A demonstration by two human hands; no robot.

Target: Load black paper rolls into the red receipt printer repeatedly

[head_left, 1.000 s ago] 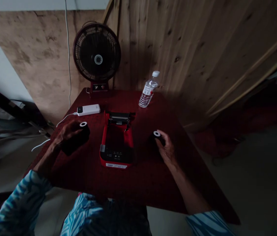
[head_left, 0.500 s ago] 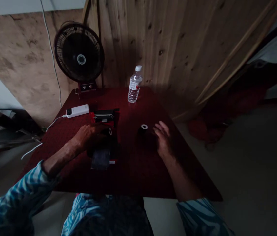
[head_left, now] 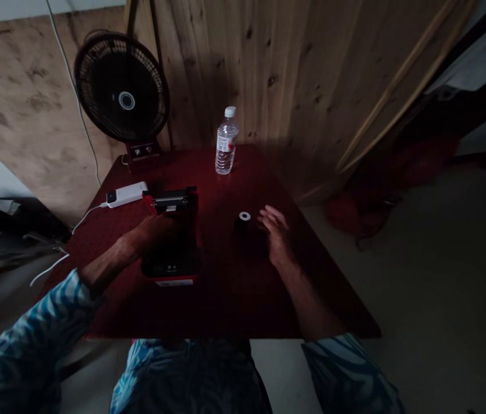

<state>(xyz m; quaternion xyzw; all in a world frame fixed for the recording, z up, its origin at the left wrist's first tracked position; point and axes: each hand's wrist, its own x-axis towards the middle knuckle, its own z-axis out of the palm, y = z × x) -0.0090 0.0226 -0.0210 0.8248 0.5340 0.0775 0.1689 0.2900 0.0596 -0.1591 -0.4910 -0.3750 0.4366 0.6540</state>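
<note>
Head view: black roll (head_left: 243,225), white core (head_left: 245,216), upright, beside right hand (head_left: 274,234).

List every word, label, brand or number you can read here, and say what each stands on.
Nothing can be read: the label on the water bottle, the white sticker on the red printer and the small marks on its dark front panel are all too small or blurred to read.
</note>
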